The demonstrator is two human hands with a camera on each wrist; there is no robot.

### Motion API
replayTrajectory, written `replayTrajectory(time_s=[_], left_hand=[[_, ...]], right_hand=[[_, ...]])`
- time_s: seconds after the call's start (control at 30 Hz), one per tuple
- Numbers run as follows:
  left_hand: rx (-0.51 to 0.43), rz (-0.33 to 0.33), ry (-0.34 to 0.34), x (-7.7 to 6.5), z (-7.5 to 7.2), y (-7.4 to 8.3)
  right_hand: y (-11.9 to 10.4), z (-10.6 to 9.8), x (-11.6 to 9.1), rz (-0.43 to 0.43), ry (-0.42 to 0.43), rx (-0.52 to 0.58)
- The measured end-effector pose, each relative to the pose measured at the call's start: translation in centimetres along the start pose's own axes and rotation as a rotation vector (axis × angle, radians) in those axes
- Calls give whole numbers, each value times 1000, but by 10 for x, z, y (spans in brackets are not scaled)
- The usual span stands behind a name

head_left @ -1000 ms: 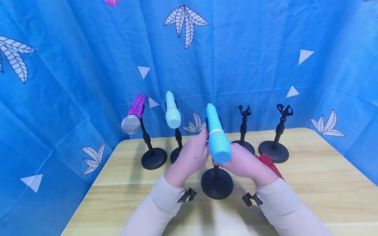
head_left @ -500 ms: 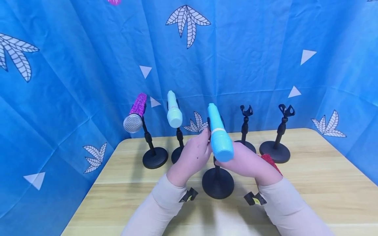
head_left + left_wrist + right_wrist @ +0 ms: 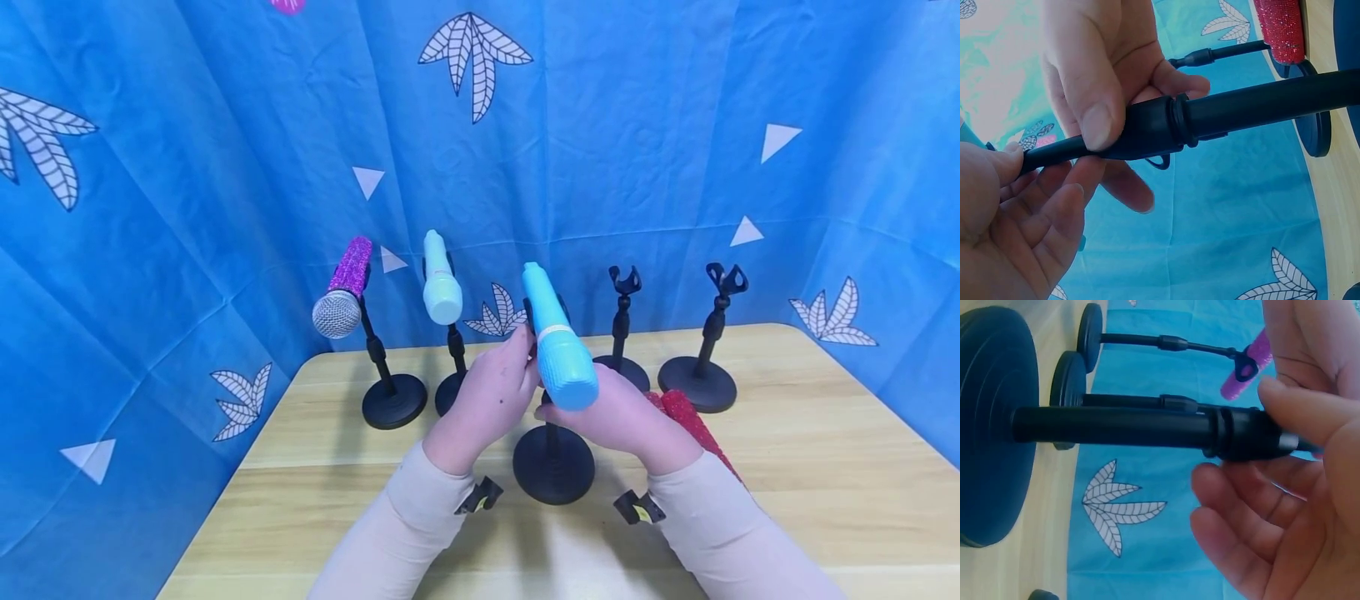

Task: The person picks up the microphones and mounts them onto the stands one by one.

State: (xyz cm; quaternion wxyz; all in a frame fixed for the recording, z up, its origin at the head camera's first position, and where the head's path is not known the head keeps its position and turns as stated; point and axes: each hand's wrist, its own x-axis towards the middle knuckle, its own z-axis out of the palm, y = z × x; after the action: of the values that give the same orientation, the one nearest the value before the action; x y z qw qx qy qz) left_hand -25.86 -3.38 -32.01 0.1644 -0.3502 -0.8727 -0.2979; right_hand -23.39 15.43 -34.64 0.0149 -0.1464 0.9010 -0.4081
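Observation:
A bright blue microphone (image 3: 558, 350) rests in the clip of a black desk stand (image 3: 553, 467) at the table's middle, its head tilted towards me. My left hand (image 3: 491, 392) pinches the stand's thin upper rod (image 3: 1054, 152) just below the clip, thumb against fingers. Lower down, my right hand (image 3: 611, 408) grips the thick black collar (image 3: 1244, 434) of the pole, with the thumb on one side and fingers curled beneath. The microphone hides part of both hands in the head view. The stand's round base (image 3: 997, 425) appears in the right wrist view.
Left of my hands, stands hold a purple glitter microphone (image 3: 349, 279) and a pale mint microphone (image 3: 441, 283). At the right are two stands with bare clips (image 3: 625, 282). Red glittery microphones (image 3: 693, 425) lie beside my right forearm. A blue curtain (image 3: 637, 150) borders the wooden table (image 3: 315, 500).
The blue microphone's head has swung slightly to the right, while its tail end stays nearly in place. Both hands keep their hold on the stand; the right forearm shifted a little.

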Motion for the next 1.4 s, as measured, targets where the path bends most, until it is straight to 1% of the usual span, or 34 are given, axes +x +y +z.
replayTrajectory(time_s=[0.03,0.17,0.27,0.37,0.47,0.53,0.63,0.73,0.87,0.93,1.03,1.13,1.2,1.3,1.4], left_hand=[[-5,0,-3,0,0,0],[-13,6,-9,0,-1,0],[-5,11,-13,1,-1,0],[7,8,-19,1,-1,-1],[10,-2,-26,1,0,-1],[9,-8,-28,1,-1,-1],[7,-12,-25,0,-1,-2],[4,-4,-17,0,-1,-2],[14,18,2,0,0,-3],[22,24,7,1,0,-3],[30,24,8,1,0,-3],[23,21,6,0,0,-3],[16,19,5,0,0,-4],[13,20,3,0,0,-4],[18,16,1,1,0,-3]], right_hand=[[0,-1,0,-7,-5,-5],[-1,-8,-3,-94,-41,-9],[-2,-12,-4,-124,-69,6],[-2,-11,-3,-103,-68,23],[-2,-6,-1,-77,-41,38],[-1,-2,0,-60,-26,30],[0,-1,1,-45,-27,2],[0,-4,1,-75,-54,-26],[0,-8,-1,-100,-63,-8],[0,-7,0,-104,-46,5],[2,-2,3,-87,-16,18],[2,2,4,-56,-4,33],[1,1,4,-42,-14,29],[-2,-4,2,-55,-33,2],[-3,-11,-1,-89,-45,-14]])
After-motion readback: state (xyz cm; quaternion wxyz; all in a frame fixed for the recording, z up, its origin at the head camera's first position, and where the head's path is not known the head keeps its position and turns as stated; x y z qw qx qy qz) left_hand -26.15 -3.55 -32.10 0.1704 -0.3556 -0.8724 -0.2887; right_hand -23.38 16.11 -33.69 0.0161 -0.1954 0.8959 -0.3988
